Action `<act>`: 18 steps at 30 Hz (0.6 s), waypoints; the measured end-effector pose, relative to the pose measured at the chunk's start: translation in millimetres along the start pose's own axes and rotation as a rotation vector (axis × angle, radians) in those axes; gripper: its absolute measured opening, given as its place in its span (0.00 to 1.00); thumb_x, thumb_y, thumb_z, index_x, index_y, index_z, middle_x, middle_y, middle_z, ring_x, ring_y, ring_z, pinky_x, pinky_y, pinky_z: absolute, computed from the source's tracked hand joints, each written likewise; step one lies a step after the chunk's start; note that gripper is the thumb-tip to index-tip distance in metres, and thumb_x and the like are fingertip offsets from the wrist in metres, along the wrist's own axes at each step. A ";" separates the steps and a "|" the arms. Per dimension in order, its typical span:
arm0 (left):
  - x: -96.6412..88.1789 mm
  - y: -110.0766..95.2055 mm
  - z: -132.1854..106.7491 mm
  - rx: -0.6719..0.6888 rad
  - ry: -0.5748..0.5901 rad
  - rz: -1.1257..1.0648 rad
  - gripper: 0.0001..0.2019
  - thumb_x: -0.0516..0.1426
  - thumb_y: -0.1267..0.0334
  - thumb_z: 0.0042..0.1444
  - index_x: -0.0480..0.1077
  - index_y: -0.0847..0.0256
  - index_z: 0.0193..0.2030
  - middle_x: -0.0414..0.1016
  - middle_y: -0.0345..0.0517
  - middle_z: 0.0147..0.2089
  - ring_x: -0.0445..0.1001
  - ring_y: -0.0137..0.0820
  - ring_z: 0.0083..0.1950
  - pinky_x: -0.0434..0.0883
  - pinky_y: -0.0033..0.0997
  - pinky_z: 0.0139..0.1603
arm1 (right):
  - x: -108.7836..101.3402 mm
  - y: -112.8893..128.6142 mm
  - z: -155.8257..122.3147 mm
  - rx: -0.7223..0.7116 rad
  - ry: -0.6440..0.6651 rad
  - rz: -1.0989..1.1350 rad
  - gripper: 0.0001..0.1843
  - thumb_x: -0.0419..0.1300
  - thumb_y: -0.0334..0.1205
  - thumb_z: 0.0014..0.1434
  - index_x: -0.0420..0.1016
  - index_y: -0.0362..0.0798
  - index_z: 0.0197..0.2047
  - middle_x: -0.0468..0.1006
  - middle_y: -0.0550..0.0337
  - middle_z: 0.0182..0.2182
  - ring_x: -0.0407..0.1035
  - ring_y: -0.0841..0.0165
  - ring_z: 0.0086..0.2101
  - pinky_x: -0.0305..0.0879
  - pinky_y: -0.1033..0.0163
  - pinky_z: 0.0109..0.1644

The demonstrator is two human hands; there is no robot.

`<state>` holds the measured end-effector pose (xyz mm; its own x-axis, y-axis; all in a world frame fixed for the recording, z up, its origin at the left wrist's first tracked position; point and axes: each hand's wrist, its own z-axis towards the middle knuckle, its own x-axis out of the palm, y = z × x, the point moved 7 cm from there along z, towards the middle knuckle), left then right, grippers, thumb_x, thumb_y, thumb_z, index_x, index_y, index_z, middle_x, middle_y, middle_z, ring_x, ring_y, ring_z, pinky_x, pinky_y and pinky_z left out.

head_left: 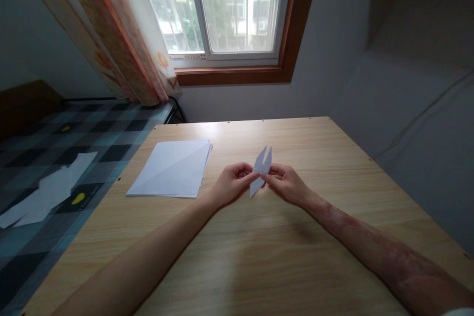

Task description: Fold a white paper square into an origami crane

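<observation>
A small piece of folded white paper (262, 162) is held up over the middle of the wooden table. Two narrow points stick up at its top, with a slit between them, and one pointed end hangs below. My left hand (237, 180) pinches its left side, thumb across the front. On the other side my right hand (287, 182) grips it, with the thumb tip close to the left thumb. The fingers behind the paper are partly hidden.
A stack of square white sheets (170, 168), the top one creased diagonally, lies on the table (259, 256) to the left. Cut paper strips (52, 190) rest on a checked bed (22, 256). Beyond the table are a window (237, 10) and a curtain (111, 29).
</observation>
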<state>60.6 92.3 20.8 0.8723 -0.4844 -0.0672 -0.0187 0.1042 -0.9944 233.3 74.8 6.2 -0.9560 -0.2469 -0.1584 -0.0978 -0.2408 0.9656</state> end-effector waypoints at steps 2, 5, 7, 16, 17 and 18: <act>0.3 -1.2 -0.6 0.008 0.023 0.019 0.22 0.70 0.43 0.62 0.82 0.64 0.43 0.87 0.51 0.42 0.82 0.37 0.42 0.76 0.34 0.45 | 0.1 1.9 -0.8 -0.005 0.011 0.013 0.20 0.69 0.57 0.70 0.86 0.47 0.41 0.86 0.54 0.36 0.80 0.60 0.37 0.76 0.58 0.42; -0.1 -2.5 -0.7 0.020 0.039 0.080 0.23 0.69 0.42 0.63 0.82 0.65 0.41 0.85 0.49 0.38 0.78 0.34 0.38 0.72 0.32 0.41 | 2.0 4.8 -2.3 -0.019 0.043 0.031 0.19 0.68 0.56 0.70 0.85 0.47 0.40 0.84 0.55 0.34 0.78 0.62 0.34 0.75 0.59 0.40; -0.2 -3.9 -0.3 0.030 0.040 0.121 0.24 0.67 0.41 0.65 0.81 0.65 0.40 0.82 0.46 0.36 0.75 0.32 0.37 0.70 0.30 0.39 | 2.1 5.0 -3.3 -0.024 0.048 0.023 0.19 0.68 0.56 0.71 0.84 0.48 0.39 0.83 0.56 0.33 0.77 0.62 0.33 0.74 0.59 0.40; 0.8 -4.3 -2.2 -0.010 0.063 0.144 0.25 0.59 0.38 0.70 0.74 0.61 0.39 0.71 0.39 0.32 0.66 0.30 0.34 0.63 0.29 0.34 | -5.2 16.9 -1.5 -0.131 -0.025 0.087 0.19 0.62 0.57 0.74 0.79 0.49 0.41 0.80 0.57 0.35 0.76 0.61 0.37 0.73 0.57 0.45; 0.1 -4.0 -2.5 -0.017 0.061 0.149 0.25 0.59 0.38 0.70 0.73 0.61 0.39 0.69 0.38 0.32 0.65 0.29 0.33 0.62 0.29 0.34 | -6.4 19.3 -1.4 -0.143 -0.046 0.111 0.18 0.62 0.57 0.73 0.78 0.50 0.44 0.80 0.57 0.35 0.75 0.62 0.37 0.73 0.57 0.44; -0.4 -3.9 -2.6 -0.022 0.061 0.151 0.25 0.58 0.37 0.70 0.72 0.61 0.38 0.68 0.37 0.32 0.64 0.29 0.33 0.61 0.29 0.34 | -7.2 20.7 -1.4 -0.147 -0.063 0.132 0.17 0.63 0.57 0.72 0.77 0.51 0.47 0.80 0.57 0.36 0.74 0.62 0.36 0.72 0.57 0.44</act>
<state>59.0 89.9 24.5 0.8277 -0.5163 -0.2200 -0.1587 0.1606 -0.9742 238.5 70.3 27.0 -0.9737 -0.2272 -0.0149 0.0664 -0.3460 0.9359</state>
